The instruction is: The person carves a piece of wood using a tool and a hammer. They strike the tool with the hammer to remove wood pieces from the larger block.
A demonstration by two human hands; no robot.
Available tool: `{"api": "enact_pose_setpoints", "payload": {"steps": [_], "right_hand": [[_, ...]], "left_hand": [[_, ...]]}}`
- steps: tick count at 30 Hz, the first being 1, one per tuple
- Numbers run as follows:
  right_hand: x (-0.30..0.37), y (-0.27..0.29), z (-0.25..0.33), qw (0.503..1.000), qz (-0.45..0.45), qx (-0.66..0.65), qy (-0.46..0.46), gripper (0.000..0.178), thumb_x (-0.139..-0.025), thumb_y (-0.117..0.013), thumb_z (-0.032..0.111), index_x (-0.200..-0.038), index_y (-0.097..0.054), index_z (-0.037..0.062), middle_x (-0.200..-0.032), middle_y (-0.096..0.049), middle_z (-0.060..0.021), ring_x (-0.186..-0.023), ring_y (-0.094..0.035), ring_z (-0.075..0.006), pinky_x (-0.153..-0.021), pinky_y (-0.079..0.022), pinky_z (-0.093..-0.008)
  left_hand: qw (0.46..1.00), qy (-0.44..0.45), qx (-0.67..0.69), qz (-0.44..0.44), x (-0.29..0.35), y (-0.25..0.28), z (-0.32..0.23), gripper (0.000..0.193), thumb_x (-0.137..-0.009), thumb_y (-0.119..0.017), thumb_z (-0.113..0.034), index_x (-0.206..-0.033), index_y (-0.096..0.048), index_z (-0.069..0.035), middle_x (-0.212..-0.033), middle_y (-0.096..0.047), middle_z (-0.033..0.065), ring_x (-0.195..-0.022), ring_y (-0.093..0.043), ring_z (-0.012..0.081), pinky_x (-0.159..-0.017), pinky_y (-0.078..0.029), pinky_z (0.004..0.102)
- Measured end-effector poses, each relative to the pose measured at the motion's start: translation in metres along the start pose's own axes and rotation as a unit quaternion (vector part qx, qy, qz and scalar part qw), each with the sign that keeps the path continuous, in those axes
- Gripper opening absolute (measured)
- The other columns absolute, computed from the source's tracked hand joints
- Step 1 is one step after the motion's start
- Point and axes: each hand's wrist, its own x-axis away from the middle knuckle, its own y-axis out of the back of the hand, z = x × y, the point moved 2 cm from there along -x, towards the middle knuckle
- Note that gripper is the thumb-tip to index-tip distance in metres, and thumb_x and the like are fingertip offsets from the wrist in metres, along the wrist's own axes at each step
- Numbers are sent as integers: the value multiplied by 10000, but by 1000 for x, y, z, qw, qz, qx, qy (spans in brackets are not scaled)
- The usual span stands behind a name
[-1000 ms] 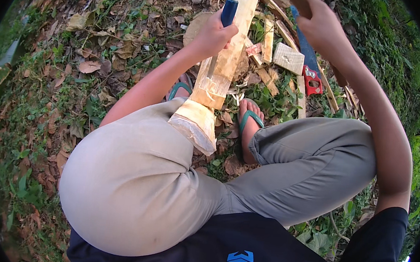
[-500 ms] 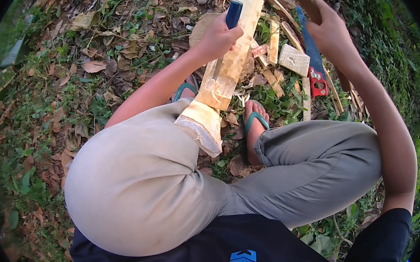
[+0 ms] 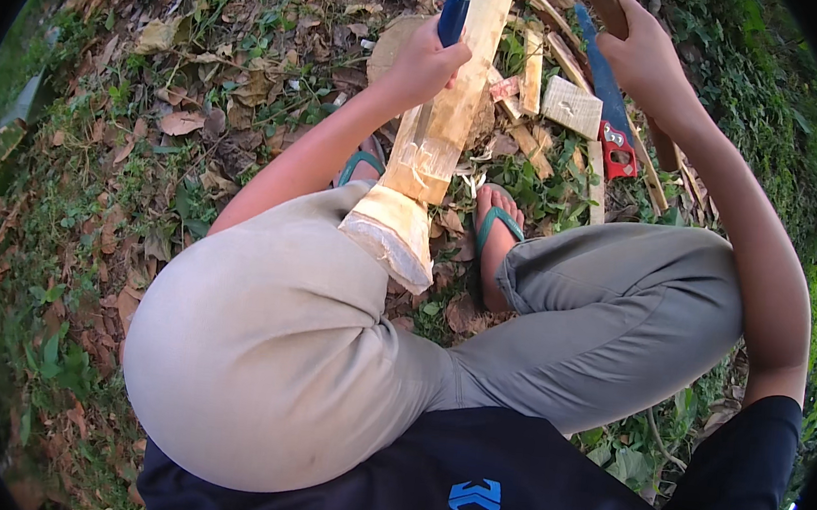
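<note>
My left hand (image 3: pixel 427 70) is wrapped round the blue handle (image 3: pixel 453 18) of a chisel. Its metal blade (image 3: pixel 424 122) runs down along a pale, partly carved piece of wood (image 3: pixel 473 76), and the tip meets the wood near curled shavings (image 3: pixel 424 171). The wood slants away from me, its wide, rough near end (image 3: pixel 392 239) beside my left thigh. Up at the right, my right hand (image 3: pixel 649 60) grips a brown wooden handle (image 3: pixel 602 2), raised off the ground; its far end is cut off by the picture's top edge.
A handsaw with a blue blade (image 3: pixel 601 73) and red handle (image 3: pixel 618 149) lies right of the wood. Near it are a square wood block (image 3: pixel 572 108) and several offcuts (image 3: pixel 531 71). My sandalled foot (image 3: pixel 496 229) stands close by. Dry leaves and weeds cover the ground.
The whole view has shifted slightly. My right hand with the wooden handle has moved a little to the right; the chisel stays on the wood in my left hand.
</note>
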Motion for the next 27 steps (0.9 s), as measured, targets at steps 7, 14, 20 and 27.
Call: {"api": "enact_pose_setpoints", "payload": {"steps": [7,14,20,27], "right_hand": [[-11,2,-18,997,48,55,34,390,-856,-599,147,-1231,-537,60,-853,-616,-129,-763,-585,-218,-717,-477,-384],[-8,0,-8,996,76,42,32,414,-862,-585,117,-1261,-523,21,-909,-634,-138,-819,-592,-204,-791,-483,-374],[-5,2,-3,984,159,84,3,411,-850,-568,66,-1258,-542,22,-994,-655,-149,-888,-599,-218,-857,-476,-366],[-6,-1,-16,987,129,92,14,455,-842,-580,101,-1291,-516,70,-916,-623,-155,-885,-614,-245,-821,-472,-391]], "left_hand": [[999,-13,1,50,-10,-5,4,168,-885,-602,-89,-959,-459,-43,-635,-527,2,-492,-543,99,-476,-448,258],[1000,7,-14,26,-4,-6,11,168,-885,-603,-94,-968,-465,-48,-630,-540,7,-481,-541,99,-475,-443,260],[999,19,-18,24,-5,-7,10,167,-890,-596,-100,-973,-461,-47,-621,-537,10,-489,-544,98,-478,-440,260],[1000,26,-7,6,-6,0,10,171,-884,-601,-106,-967,-464,-44,-628,-539,12,-498,-545,108,-491,-449,264]]}}
